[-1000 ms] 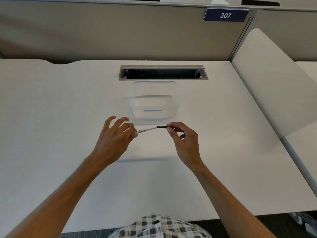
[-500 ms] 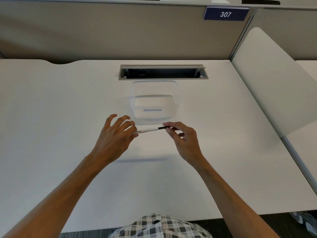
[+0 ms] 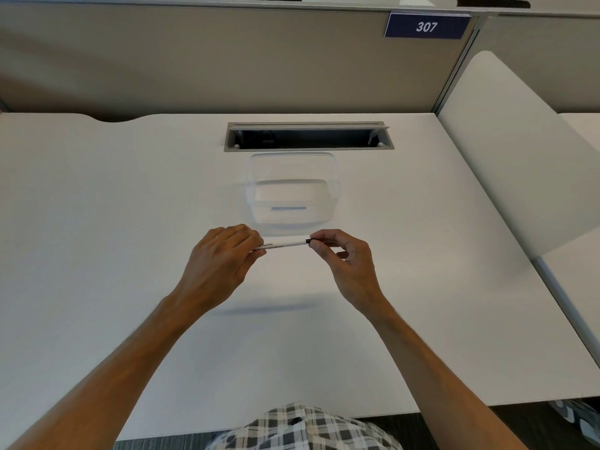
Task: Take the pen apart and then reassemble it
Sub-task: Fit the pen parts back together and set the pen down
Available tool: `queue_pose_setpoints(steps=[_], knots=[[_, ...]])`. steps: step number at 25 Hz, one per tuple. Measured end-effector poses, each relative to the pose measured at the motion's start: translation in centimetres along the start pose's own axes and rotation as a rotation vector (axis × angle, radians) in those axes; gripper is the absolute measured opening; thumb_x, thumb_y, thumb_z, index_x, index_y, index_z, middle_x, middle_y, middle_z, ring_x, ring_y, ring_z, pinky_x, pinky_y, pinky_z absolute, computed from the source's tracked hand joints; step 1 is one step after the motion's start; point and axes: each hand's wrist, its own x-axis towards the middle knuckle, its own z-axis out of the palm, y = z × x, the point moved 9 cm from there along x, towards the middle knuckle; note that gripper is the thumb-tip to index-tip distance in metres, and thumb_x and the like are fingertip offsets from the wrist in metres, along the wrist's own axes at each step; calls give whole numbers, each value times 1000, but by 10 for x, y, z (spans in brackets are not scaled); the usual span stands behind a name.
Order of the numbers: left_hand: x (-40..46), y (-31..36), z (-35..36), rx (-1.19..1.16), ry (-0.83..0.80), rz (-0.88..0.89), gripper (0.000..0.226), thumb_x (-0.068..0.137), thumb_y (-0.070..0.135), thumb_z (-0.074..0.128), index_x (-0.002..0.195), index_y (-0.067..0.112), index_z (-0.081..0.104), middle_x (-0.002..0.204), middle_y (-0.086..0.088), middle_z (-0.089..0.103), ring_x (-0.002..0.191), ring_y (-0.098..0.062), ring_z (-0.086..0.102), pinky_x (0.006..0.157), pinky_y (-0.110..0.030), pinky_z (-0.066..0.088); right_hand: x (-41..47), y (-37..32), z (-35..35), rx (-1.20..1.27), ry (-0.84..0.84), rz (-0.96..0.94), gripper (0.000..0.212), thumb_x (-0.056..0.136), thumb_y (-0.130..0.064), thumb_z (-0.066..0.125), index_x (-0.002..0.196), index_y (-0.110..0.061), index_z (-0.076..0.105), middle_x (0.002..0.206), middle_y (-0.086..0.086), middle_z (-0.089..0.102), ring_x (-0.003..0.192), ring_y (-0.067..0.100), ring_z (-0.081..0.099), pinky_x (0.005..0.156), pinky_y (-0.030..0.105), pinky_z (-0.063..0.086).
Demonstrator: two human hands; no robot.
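Room: hands hold the pen (image 3: 285, 245) above bare table (image 3: 97, 222), tub (image 3: 292, 190) just behind.
Pen: white, level.
Hands: left (image 3: 220, 261) curled round barrel; right (image 3: 344, 254) pinches black end.

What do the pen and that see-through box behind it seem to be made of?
The pen looks like smooth white plastic with printed black lettering and a black end. The box seems to be clear glossy plastic: the desk shows through its walls. The desk appears matte white laminate.
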Motion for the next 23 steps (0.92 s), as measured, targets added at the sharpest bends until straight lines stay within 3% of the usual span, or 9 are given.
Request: queue_pose_setpoints(steps=[4,9,13,18,21,23], knots=[[0,-1,0,-19,14,-1,23,98,32,44,96,17,62,95,5,67,82,-20,62,72,-28,42,1,0,-1,-5,-6,6,5,93,-27,67,90,-27,71,94,-13,74,87,7,65,61,19,41],[0,0,0,-42,18,11,23,99,32,44,97,17,61,94,6,66,82,-20,62,70,-29,42,1,-2,0,-46,-11,6,10,96,-30,63,90,-24,67,86,-24,69,82,-1,61,57,16,38],[0,3,-1,-47,23,24,23,99,33,43,97,18,60,92,6,66,81,-20,61,68,-27,41,1,-6,0,-100,-2,-15,16,99,-31,58,93,-18,66,86,-19,70,84,0,61,57,17,37],[-1,6,0,-42,20,40,23,99,33,43,97,17,60,96,6,67,83,-20,62,66,-28,43,1,-8,1,-137,8,-19,23,101,-32,54,89,-17,67,75,-16,65,64,5,54,54,20,34],[1,4,0,-44,11,35,22,99,32,43,96,18,60,97,7,66,82,-19,62,66,-27,42,1,-6,1,-107,6,19,23,99,-35,56,89,-17,66,79,-19,68,78,11,63,57,25,39],[1,2,-1,-42,7,29,22,99,32,43,96,18,60,97,8,66,82,-19,62,66,-27,42,1,-9,1,-88,-14,-4,17,95,-33,59,89,-18,64,87,-19,69,84,9,63,56,18,38]])
